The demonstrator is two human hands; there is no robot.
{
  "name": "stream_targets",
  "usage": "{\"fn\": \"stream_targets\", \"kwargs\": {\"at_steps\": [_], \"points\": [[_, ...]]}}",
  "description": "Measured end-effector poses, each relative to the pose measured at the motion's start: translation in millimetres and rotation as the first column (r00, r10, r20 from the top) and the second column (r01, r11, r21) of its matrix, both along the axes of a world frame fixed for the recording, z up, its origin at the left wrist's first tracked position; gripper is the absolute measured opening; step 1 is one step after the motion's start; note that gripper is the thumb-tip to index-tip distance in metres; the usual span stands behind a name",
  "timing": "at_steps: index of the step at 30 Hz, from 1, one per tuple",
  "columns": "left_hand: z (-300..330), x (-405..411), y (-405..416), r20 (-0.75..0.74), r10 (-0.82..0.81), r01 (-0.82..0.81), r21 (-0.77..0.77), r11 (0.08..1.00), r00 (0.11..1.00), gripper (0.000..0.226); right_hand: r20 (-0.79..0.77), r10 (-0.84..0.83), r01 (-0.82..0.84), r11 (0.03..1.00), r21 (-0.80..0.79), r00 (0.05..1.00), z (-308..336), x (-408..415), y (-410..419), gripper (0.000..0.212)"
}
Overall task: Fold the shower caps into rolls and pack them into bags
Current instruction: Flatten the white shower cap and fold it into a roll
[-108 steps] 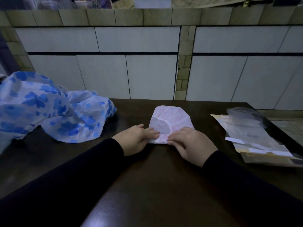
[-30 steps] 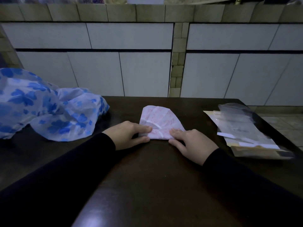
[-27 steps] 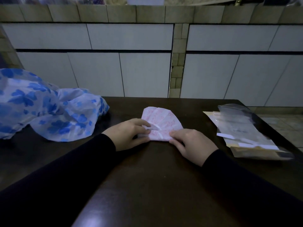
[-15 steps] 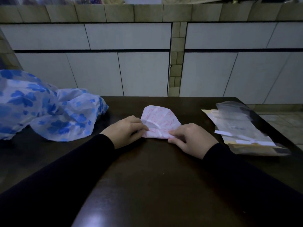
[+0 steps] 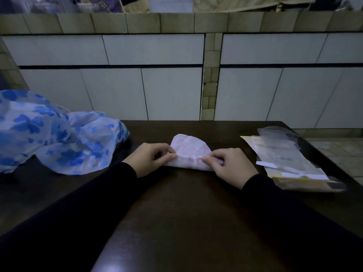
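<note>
Our left hand [image 5: 150, 159] and right hand [image 5: 228, 165] each pinch an end of the pink shower cap [image 5: 189, 155], half rolled on the dark worktop [image 5: 176, 213]. Bare worktop lies near us. Blue-flowered caps [image 5: 59, 132] sit far left; clear bags [image 5: 290, 160] lie at the right edge.

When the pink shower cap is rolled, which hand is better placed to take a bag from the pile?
Probably the right hand: the pile of clear bags lies just beside it, while the left hand pinches the pink cap on the far side.
</note>
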State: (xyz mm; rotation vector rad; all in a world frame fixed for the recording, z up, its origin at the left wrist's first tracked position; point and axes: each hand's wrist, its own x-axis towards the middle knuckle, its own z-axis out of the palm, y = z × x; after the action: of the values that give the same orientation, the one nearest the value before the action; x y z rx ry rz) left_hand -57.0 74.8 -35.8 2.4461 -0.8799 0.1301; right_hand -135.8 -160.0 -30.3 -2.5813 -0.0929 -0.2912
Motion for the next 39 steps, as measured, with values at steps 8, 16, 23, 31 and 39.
{"fn": "stream_targets", "kwargs": {"at_steps": [8,16,23,31,39], "points": [[-7,0,-8,0.03,0.107,-0.107,-0.005,0.994,0.994,0.021,0.083,-0.069,0.074,0.996,-0.05,0.994,-8,8,4,0.032],[-16,-10,-18,0.353,-0.113,0.099,0.058,0.993,0.929,0.038,0.135,0.155,-0.094,0.923,-0.374,0.979,-4,-3,13,0.03],[-12,-8,-18,0.009,-0.172,0.166,0.198,0.966,0.985,0.042,-0.029,0.096,-0.1,0.922,-0.374,0.995,-5,-5,23,0.031],[-9,3,0,0.051,-0.146,0.14,0.108,0.984,0.988,0.039,-0.026,0.072,-0.076,0.954,-0.291,0.997,-7,-4,12,0.035],[-2,-7,6,0.206,-0.178,0.166,0.071,0.983,0.962,0.027,0.063,0.127,-0.1,0.94,-0.326,0.99,2,-12,2,0.034]]}}
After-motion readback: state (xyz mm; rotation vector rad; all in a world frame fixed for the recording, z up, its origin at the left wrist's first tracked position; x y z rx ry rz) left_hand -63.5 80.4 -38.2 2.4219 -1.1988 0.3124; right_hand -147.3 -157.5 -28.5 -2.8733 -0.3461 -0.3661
